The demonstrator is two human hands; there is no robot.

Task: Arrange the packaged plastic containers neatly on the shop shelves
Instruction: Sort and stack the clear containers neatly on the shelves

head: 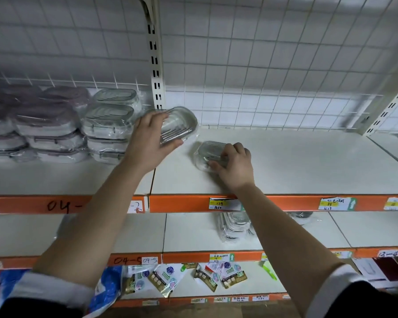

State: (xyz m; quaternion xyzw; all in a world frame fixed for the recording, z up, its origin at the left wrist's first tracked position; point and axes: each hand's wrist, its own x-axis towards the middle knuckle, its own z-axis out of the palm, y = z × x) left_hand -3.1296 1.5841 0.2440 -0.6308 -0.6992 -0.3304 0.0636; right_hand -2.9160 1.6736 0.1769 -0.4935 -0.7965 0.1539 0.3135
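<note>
My left hand (151, 138) grips a wrapped oval container with a grey-green lid (182, 125), held tilted above the upper shelf (296, 161) beside the upright post. My right hand (233, 162) holds a smaller wrapped container (208, 152) that lies flat on the same shelf, fingers curled over its near edge. To the left stand stacks of grey-green lidded containers (110, 125) and purple lidded containers (48, 125), all in clear wrap.
A wire grid backs the shelf, with a slotted post (155, 65) between bays. More wrapped containers (236, 226) lie on the shelf below. Small packets (207, 276) and a blue bag (108, 285) sit on the lowest shelf. Orange shelf edges carry price tags.
</note>
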